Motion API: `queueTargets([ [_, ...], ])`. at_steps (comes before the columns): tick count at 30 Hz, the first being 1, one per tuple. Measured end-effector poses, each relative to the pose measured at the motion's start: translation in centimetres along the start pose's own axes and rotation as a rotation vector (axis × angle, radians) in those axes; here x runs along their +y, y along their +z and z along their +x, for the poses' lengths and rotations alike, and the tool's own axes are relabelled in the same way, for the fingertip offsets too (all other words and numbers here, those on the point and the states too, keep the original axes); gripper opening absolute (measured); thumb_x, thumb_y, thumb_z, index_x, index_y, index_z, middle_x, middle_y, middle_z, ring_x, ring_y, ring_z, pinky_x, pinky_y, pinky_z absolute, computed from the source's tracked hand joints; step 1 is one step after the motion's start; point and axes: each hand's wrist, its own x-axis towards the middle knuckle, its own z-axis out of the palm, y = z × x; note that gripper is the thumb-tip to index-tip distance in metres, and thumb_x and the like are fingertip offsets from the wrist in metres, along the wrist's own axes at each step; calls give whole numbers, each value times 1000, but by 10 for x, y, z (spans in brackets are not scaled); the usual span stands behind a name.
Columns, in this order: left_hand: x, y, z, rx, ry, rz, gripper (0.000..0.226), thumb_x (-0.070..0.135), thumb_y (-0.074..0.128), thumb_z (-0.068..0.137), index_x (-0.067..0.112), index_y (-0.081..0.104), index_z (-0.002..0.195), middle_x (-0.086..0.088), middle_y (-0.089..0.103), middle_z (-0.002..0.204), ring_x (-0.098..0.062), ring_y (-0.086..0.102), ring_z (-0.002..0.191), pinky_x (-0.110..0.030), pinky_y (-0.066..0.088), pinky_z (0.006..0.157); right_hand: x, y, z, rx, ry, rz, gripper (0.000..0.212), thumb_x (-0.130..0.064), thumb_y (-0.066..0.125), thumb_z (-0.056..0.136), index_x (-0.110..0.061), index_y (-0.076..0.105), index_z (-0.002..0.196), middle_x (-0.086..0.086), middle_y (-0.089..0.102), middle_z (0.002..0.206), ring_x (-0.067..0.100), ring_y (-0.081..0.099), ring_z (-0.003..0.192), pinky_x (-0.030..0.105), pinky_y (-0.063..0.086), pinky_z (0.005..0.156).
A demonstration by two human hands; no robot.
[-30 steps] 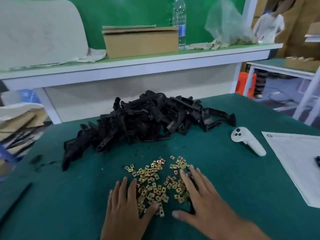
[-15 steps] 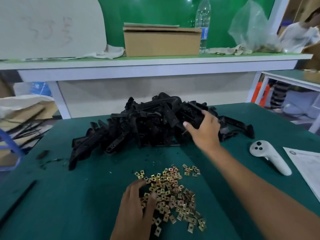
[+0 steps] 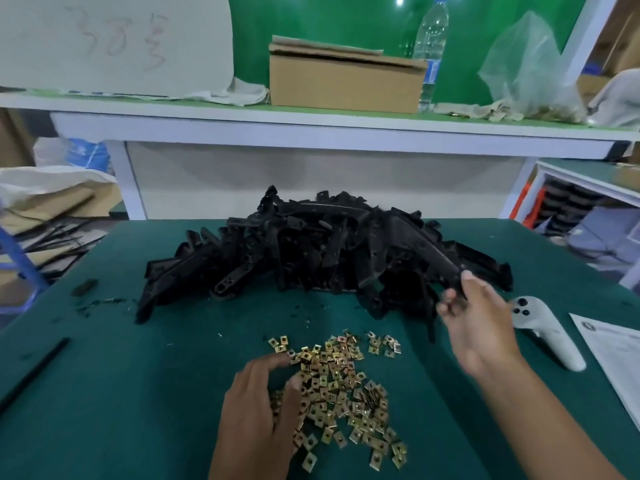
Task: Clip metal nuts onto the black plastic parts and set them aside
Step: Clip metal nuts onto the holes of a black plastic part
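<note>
A big heap of black plastic parts point(image 3: 311, 251) lies across the middle of the green table point(image 3: 138, 393). In front of it spreads a scatter of brass-coloured metal nuts point(image 3: 343, 386). My right hand point(image 3: 474, 320) grips the end of one long black part point(image 3: 429, 258) at the heap's right side, thumb on top and fingers beneath. My left hand point(image 3: 259, 407) rests on the left edge of the nuts with fingers curled among them; whether it pinches a nut is hidden.
A white controller point(image 3: 547, 330) lies right of my right hand, and a printed sheet point(image 3: 616, 358) lies at the table's right edge. A black strip point(image 3: 34, 372) lies at the left. Behind, a shelf holds a cardboard box point(image 3: 346, 81) and a bottle point(image 3: 429, 46).
My right hand left the nuts, reached into the heap and now draws a long black part back toward me. My left hand stayed on the nuts, fingers curling in.
</note>
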Motion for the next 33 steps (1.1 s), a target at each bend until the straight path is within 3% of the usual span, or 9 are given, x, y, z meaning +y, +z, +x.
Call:
queueTargets([
  [4,7,-5,-7,36,2,-162,44,76,36,88,50,59,114,37,57,119,12,52,116,-15,37,88,17,-2,-49,-306,-4,-154,14,-21,55,103,-19,64,94,-3,58,77,10,58,65,26,52,64],
  [8,23,-6,9,60,-255,-702,45,57,35,103,31,71,110,17,76,103,-11,63,110,-32,42,92,46,-5,-91,-596,-673,-697,8,-34,59,100,-39,65,103,-16,68,103,6,68,86,23,56,72],
  [11,18,-18,19,121,-399,-1073,54,59,44,95,13,69,112,-7,79,102,-24,72,88,-33,58,72,58,-8,-101,-989,-1023,-909,17,-33,56,105,-33,59,121,-15,57,125,5,60,102,19,50,85],
  [13,14,-27,15,124,-420,-1158,48,50,60,87,15,67,119,-12,77,109,-19,71,70,-30,57,55,60,-9,-101,-1090,-911,-1022,38,-50,61,99,-41,51,134,-19,48,138,-1,53,119,19,44,99],
  [16,8,-29,13,89,-427,-1170,36,41,58,93,19,63,121,-14,76,107,-17,62,58,-29,54,50,61,-19,-88,-990,-480,-1305,71,-86,46,84,-58,30,146,-37,28,138,-11,28,132,30,35,112],
  [19,13,-26,13,-12,-376,-1171,31,37,61,89,21,64,116,-20,74,105,-22,64,62,-30,56,55,60,-26,-72,-942,-484,-1472,63,-83,38,86,-51,48,139,-38,33,124,-6,30,124,30,33,111],
  [23,20,-18,6,-108,-367,-1120,30,41,61,87,19,73,103,-24,72,109,-28,71,79,-30,58,63,61,-24,-72,-872,-490,-1392,31,-65,47,92,-45,65,107,-31,50,106,-1,43,112,29,41,99],
  [28,19,-14,3,-139,-345,-1026,37,48,62,81,19,79,97,-15,77,105,-25,75,91,-29,60,69,55,-19,-72,-682,-467,-1133,8,-42,63,94,-38,70,92,-20,66,93,3,62,95,18,48,79],
  [33,18,-12,4,-153,-225,-885,27,46,82,80,21,73,88,-2,72,82,-13,67,74,-22,54,62,42,-10,-75,-581,118,-514,17,-32,72,85,-33,79,100,-3,77,93,9,72,89,18,54,72],
])
